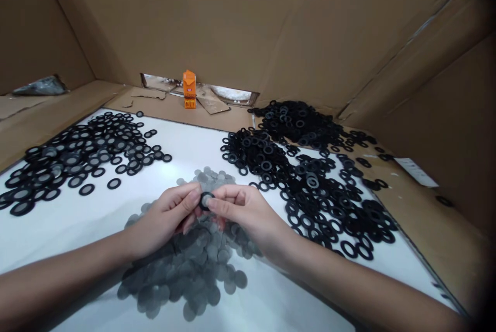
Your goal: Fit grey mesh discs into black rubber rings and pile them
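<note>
My left hand [170, 218] pinches a black rubber ring [203, 207] by its left edge. Inside the ring sits a thin grey disc [206, 198], with the thumb of my right hand [242, 213] pressed on its right side and the fingers curled behind. Both hands meet over a pile of loose grey discs [186, 270] on the white board. Whether the disc lies fully within the ring I cannot tell, as my fingertips cover part of it.
Black rings with grey centres [83, 159] lie spread at the left. Plain black rings [310, 182] are heaped at the right, with another mound [298, 120] behind. An orange carton [189, 89] stands before the cardboard wall [194, 16]. A white paper strip [416, 171] lies far right.
</note>
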A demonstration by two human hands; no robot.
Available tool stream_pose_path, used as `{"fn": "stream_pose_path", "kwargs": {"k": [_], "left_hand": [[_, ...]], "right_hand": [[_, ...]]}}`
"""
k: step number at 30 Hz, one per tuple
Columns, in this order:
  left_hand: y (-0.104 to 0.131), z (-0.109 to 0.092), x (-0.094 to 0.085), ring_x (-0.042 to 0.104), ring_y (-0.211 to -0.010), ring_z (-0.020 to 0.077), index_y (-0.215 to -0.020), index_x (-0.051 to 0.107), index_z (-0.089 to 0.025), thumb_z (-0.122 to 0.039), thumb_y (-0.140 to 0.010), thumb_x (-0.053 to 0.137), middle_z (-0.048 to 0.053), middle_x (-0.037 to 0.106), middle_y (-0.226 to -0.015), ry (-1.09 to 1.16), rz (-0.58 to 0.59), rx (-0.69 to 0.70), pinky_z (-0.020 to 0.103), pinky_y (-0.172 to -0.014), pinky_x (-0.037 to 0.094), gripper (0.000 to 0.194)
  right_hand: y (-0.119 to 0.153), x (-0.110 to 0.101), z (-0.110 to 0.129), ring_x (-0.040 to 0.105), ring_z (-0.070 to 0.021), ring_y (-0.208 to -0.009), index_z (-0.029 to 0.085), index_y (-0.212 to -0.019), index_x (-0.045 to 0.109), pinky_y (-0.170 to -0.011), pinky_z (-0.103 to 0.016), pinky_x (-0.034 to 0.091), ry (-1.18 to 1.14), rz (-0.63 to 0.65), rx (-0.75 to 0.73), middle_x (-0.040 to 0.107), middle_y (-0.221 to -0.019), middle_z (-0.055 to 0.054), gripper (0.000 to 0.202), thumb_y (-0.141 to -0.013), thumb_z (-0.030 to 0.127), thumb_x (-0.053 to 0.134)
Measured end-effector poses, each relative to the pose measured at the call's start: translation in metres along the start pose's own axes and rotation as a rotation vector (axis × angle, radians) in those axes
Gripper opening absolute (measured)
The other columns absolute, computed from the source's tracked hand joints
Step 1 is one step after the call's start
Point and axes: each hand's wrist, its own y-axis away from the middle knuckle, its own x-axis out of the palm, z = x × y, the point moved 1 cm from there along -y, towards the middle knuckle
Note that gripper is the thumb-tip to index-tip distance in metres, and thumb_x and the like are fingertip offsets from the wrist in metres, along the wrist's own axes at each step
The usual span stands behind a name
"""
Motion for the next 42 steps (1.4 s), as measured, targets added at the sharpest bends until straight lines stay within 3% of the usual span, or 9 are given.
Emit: {"fn": "stream_pose_path", "kwargs": {"k": [8,12,16,19,25,28,36,39,42], "left_hand": [[0.000,-0.004,0.000,0.040,-0.050,0.0085,-0.060,0.039,-0.018,-0.039,-0.097,0.035,-0.006,0.041,-0.051,-0.247,-0.051,0.096,0.022,-0.051,0.031,0.043],[-0.002,-0.005,-0.002,0.042,-0.053,0.0092,-0.064,0.046,-0.017,-0.038,-0.096,0.037,-0.004,0.046,-0.056,-0.301,-0.008,0.050,0.022,-0.053,0.032,0.039],[-0.004,-0.003,-0.005,0.043,-0.057,0.0098,-0.077,0.051,-0.017,-0.036,-0.094,0.041,-0.004,0.048,-0.064,-0.366,0.010,0.070,0.022,-0.053,0.033,0.027],[-0.003,-0.002,-0.003,0.043,-0.058,0.0098,-0.070,0.048,-0.017,-0.032,-0.094,0.041,-0.004,0.046,-0.063,-0.433,0.012,0.160,0.022,-0.055,0.033,0.029],[0.007,-0.003,0.012,0.039,-0.052,0.0089,-0.069,0.046,-0.018,-0.036,-0.095,0.040,-0.005,0.042,-0.058,-0.238,-0.296,0.127,0.022,-0.051,0.032,0.031],[0.008,-0.001,0.014,0.039,-0.050,0.0092,-0.071,0.045,-0.019,-0.039,-0.095,0.040,-0.005,0.042,-0.056,-0.159,-0.237,0.088,0.022,-0.049,0.031,0.031],[0.000,-0.010,-0.005,0.044,-0.052,0.0094,-0.068,0.047,-0.017,-0.037,-0.095,0.038,-0.004,0.048,-0.057,-0.227,0.060,0.099,0.021,-0.050,0.033,0.035],[-0.002,-0.011,-0.006,0.044,-0.051,0.0087,-0.064,0.046,-0.017,-0.033,-0.095,0.038,-0.004,0.049,-0.057,-0.330,0.091,0.164,0.020,-0.051,0.034,0.035],[0.001,-0.009,-0.004,0.043,-0.051,0.0086,-0.064,0.049,-0.016,-0.028,-0.094,0.039,-0.003,0.049,-0.056,-0.446,0.007,0.273,0.020,-0.050,0.032,0.034]], "right_hand": [[0.001,-0.002,0.000,0.046,-0.0086,-0.050,0.016,-0.073,0.061,-0.049,-0.021,0.033,0.165,-0.013,-0.032,0.055,-0.057,0.003,0.022,-0.078,0.038,0.065],[0.001,-0.004,0.007,0.053,-0.0118,-0.062,0.018,-0.075,0.063,-0.058,-0.024,0.038,0.560,-0.108,-0.161,0.060,-0.069,0.001,0.010,-0.078,0.027,0.060],[0.002,-0.004,0.012,0.056,-0.0149,-0.067,0.018,-0.071,0.062,-0.064,-0.027,0.041,0.788,-0.082,-0.182,0.062,-0.070,0.000,0.007,-0.074,0.021,0.057],[0.002,-0.001,0.012,0.056,-0.0154,-0.069,0.018,-0.069,0.061,-0.065,-0.028,0.041,0.720,-0.091,-0.180,0.062,-0.071,-0.001,0.006,-0.073,0.021,0.059],[0.001,0.008,0.004,0.055,-0.0108,-0.058,0.016,-0.075,0.063,-0.061,-0.023,0.043,0.044,-0.113,0.021,0.060,-0.061,0.002,0.021,-0.070,0.034,0.071],[0.003,0.010,0.002,0.056,-0.0092,-0.061,0.015,-0.073,0.066,-0.063,-0.022,0.044,-0.128,-0.088,0.027,0.061,-0.067,0.001,0.023,-0.067,0.034,0.076],[0.001,0.004,0.005,0.056,-0.0105,-0.058,0.015,-0.069,0.065,-0.056,-0.022,0.042,0.073,-0.039,-0.015,0.063,-0.062,0.001,0.027,-0.064,0.038,0.078],[0.000,0.003,0.005,0.050,-0.0083,-0.050,0.015,-0.064,0.061,-0.048,-0.020,0.035,0.159,-0.069,0.014,0.059,-0.055,0.002,0.028,-0.062,0.037,0.079],[0.000,0.003,0.006,0.050,-0.0085,-0.048,0.015,-0.061,0.059,-0.046,-0.021,0.035,0.178,-0.052,0.032,0.059,-0.054,0.002,0.030,-0.063,0.039,0.078]]}}
